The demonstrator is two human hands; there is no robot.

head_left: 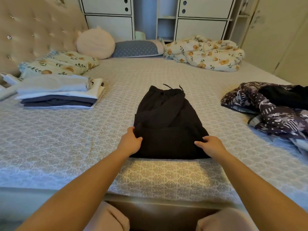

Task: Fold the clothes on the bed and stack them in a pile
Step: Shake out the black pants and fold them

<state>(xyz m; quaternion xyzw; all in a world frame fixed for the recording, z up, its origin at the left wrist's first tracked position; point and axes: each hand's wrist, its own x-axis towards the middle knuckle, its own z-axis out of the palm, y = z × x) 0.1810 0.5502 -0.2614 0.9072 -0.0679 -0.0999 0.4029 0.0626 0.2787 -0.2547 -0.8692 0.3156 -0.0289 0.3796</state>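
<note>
Black trousers (166,120) lie mid-bed (116,77), lower half folded under and hidden. Left hand (131,140) and right hand (210,145) each pinch a near corner; fingertips are buried in cloth.

patterned bed (116,134) holds black garment (166,120), folded stack (58,92), floral pillow (60,64), crumpled duvet (205,52), purple clothes heap (270,107).

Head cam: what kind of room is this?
Most likely a home bedroom: a bed with a tufted headboard, pillows at the far edge, and a white cabinet unit against the back wall.
</note>
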